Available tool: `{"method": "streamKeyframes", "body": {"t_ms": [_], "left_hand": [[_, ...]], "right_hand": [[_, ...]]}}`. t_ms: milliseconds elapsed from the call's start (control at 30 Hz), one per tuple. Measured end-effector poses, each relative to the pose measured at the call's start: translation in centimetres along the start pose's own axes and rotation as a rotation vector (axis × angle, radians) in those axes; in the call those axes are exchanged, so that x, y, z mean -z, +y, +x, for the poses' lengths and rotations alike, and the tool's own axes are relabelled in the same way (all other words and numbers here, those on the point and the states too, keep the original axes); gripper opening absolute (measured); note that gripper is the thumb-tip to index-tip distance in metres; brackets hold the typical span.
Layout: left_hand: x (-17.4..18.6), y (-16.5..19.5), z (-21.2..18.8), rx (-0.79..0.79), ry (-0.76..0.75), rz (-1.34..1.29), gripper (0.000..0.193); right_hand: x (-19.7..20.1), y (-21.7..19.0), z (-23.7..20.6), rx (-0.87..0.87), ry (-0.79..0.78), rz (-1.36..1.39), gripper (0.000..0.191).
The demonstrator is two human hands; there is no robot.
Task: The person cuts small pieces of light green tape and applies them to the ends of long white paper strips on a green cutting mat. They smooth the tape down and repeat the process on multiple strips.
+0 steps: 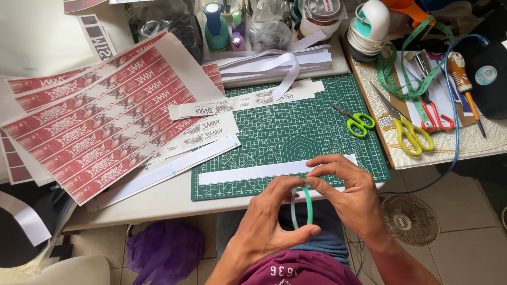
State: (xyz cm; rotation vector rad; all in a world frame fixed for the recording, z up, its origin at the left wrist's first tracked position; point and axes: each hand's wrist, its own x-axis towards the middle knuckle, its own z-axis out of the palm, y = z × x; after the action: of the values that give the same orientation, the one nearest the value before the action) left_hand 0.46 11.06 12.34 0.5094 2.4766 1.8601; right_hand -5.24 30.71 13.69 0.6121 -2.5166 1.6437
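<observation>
Both hands [274,219] [346,187] pinching thin teal ring [309,203] at rim; likely light, flexible (grip edges), above table [158,203].

Grn grid mat [296,132], teal tape ring [308,203].
</observation>
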Motion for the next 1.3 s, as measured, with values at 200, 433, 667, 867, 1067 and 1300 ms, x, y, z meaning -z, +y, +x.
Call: {"method": "streamKeyframes", "body": {"t_ms": [200,433,667,867,1067,1300], "left_hand": [[-0.3,-0.2,-0.1,-0.014,0.037,-0.015,0.075],[-0.3,-0.2,-0.1,0.052,0.019,-0.053,0.079],[-0.6,-1.3,-0.5,0.075,0.023,-0.019,0.083],[-1.3,-2.6,-2.0,0.104,-0.107,-0.047,0.083],[-2.2,-4.1,-3.9,0.148,-0.292,0.015,0.087],[-0.6,-4.4,-4.3,0.217,-0.158,-0.335,0.087]], "right_hand": [[-0.2,0.9,-0.1,-0.032,-0.022,0.029,0.013],[-0.5,1.3,0.0,-0.016,-0.061,0.104,0.013],[-0.6,1.8,-0.5,-0.021,-0.065,0.118,0.013],[-0.1,3.8,-1.6,-0.38,-0.342,0.382,0.016],[2.3,7.1,-1.5,-0.557,-0.694,0.345,0.026],[8.3,12.7,7.3,0.059,0.025,-0.846,0.03]]}}
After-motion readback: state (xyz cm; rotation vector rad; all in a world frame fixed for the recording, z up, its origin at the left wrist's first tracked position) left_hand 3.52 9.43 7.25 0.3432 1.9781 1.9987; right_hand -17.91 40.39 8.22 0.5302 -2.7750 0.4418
